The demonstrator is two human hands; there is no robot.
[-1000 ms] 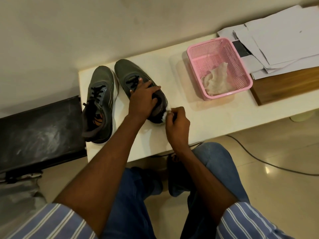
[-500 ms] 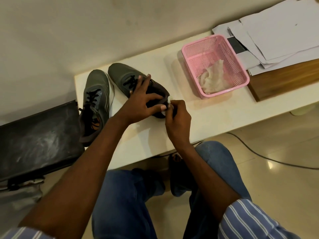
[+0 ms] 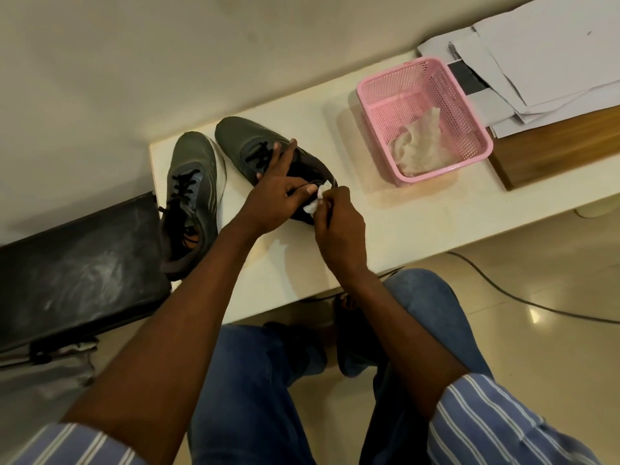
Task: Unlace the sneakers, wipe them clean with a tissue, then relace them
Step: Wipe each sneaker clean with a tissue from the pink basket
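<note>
Two grey sneakers with black laces lie on a white bench (image 3: pixel 385 223). The left sneaker (image 3: pixel 191 193) rests untouched near the bench's left end, its heel over the edge. My left hand (image 3: pixel 278 193) grips the right sneaker (image 3: pixel 248 146) over its collar, fingers spread on the laces and thumb at the heel. My right hand (image 3: pixel 335 223) pinches a small white tissue (image 3: pixel 317 199) against that sneaker's heel. The heel itself is mostly hidden by both hands.
A pink mesh basket (image 3: pixel 469 119) holding crumpled tissue (image 3: pixel 419 146) stands on the bench to the right. Beyond it, loose papers (image 3: pixel 536 55) lie on a wooden board (image 3: pixel 553 142). A black case (image 3: pixel 77 263) sits left of the bench. A cable (image 3: pixel 503 290) runs across the floor.
My left hand has shifted from the top of the right sneaker to around its heel. The tissue in my right hand has moved along the heel. The view has shifted slightly.
</note>
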